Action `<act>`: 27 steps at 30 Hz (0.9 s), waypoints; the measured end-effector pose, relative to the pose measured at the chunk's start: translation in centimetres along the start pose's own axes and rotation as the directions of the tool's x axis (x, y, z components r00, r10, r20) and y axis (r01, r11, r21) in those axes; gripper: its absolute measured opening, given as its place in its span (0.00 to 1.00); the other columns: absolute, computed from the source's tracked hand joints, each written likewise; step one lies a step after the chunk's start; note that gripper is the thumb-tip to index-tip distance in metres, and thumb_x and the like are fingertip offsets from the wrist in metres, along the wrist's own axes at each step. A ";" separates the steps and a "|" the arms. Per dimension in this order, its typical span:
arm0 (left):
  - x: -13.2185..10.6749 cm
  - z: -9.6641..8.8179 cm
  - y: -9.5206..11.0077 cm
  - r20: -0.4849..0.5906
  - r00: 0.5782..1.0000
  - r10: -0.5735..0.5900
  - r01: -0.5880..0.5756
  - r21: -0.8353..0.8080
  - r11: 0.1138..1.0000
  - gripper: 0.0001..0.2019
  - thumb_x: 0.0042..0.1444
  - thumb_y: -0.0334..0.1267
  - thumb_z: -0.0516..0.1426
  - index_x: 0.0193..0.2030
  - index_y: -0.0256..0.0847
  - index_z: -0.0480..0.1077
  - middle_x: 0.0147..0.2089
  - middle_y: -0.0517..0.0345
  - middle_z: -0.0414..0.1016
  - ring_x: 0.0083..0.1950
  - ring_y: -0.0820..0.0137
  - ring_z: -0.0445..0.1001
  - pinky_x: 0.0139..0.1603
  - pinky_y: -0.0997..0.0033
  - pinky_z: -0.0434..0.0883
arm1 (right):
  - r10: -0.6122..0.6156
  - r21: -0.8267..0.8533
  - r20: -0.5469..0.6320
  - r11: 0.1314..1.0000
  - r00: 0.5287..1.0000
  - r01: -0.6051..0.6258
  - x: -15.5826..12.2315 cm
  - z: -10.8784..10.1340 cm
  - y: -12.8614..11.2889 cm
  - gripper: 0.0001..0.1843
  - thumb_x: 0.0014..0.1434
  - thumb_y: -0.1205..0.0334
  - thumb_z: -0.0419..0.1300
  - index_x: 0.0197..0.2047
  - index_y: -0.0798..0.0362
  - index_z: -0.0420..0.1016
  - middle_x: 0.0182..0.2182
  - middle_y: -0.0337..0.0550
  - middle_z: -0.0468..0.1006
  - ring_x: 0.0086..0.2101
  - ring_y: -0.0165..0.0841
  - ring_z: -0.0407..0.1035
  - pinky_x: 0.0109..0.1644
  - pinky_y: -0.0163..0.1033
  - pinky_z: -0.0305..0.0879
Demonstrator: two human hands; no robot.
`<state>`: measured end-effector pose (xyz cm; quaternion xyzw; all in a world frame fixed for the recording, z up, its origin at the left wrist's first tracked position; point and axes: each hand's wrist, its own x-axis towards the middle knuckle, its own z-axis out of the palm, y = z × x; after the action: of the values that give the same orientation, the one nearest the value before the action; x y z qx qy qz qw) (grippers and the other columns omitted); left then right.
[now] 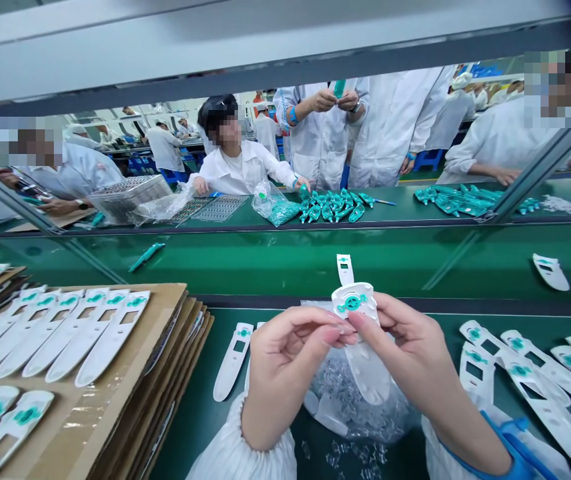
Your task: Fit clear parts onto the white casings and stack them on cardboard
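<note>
Stacked cardboard trays are set at the lower left of the frame, a green conveyor belt is run across the middle, and teal plastic parts are spread along the far bench before white-coated co-workers.

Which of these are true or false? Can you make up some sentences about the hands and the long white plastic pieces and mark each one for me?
1. The left hand and right hand both hold a long white plastic piece with a teal mark. True.
2. The hands wear blue rubber gloves. False: they are bare.
3. A clear plastic bag of small see-through parts lies below the hands. True.
4. The white pieces at the left sit in a blue bin. False: they lie on a flat brown cardboard sheet.
</note>
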<state>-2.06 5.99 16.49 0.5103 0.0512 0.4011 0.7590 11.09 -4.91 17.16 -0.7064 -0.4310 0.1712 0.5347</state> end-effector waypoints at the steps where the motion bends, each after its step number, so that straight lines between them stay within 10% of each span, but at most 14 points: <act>1: 0.1 -0.1 0.0 0.001 1.000 0.014 -0.014 0.025 1.000 0.07 0.65 0.33 0.62 0.42 0.47 0.82 0.38 0.60 0.84 0.38 0.74 0.83 0.43 0.80 0.81 | -0.001 -0.011 0.001 1.000 1.000 0.001 -0.1 0.0 0.0 0.15 0.68 0.51 0.62 0.51 0.49 0.81 0.30 0.37 0.83 0.29 0.29 0.74 0.35 0.30 0.70; 19: 0.3 -1.8 -0.4 0.058 0.966 0.253 -0.250 0.474 0.845 0.15 0.69 0.27 0.55 0.52 0.50 0.79 0.44 0.59 0.77 0.39 0.76 0.77 0.40 0.79 0.77 | 0.005 -0.084 0.006 0.996 1.000 -0.004 0.0 0.5 0.1 0.16 0.70 0.51 0.59 0.52 0.48 0.82 0.25 0.35 0.77 0.26 0.29 0.65 0.28 0.31 0.63; 27: 0.1 -1.7 -0.5 0.284 0.869 0.405 -0.452 0.790 0.415 0.23 0.66 0.19 0.53 0.64 0.41 0.70 0.48 0.52 0.74 0.47 0.73 0.75 0.47 0.76 0.75 | -0.261 -0.312 -0.038 0.920 0.965 0.237 0.0 1.3 0.3 0.14 0.70 0.62 0.58 0.54 0.49 0.80 0.26 0.34 0.77 0.23 0.28 0.64 0.26 0.31 0.64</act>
<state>-2.52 7.22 15.38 0.8139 0.0859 0.4938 0.2937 10.32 -4.13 16.47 -0.7261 -0.5171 0.0053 0.4532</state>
